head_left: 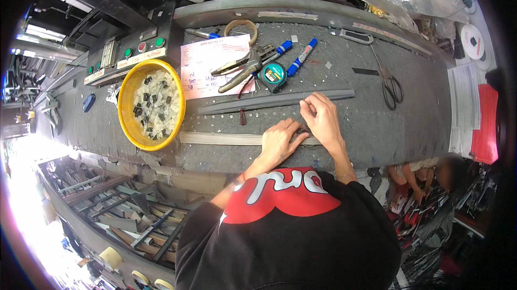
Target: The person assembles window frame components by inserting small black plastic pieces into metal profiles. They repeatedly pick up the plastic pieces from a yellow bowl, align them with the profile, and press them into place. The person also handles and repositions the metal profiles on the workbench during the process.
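Note:
My left hand (278, 142) rests on a pale flat strip (221, 138) lying along the near edge of the grey felt-covered bench (371, 123), fingers pressing its right end. My right hand (322, 117) is right beside it, fingertips pinched on something small and dark at the strip's end; what it is I cannot make out. A longer dark grey strip (269, 101) lies just beyond both hands.
A yellow basket (129, 128) of small clear and black parts sits at the left. Pliers (239, 66), a tape measure (273, 75), two blue markers (301, 57), a pink paper (212, 53), scissors (390, 85) and a utility knife (353, 35) lie behind. Another person crouches at lower right (431, 174).

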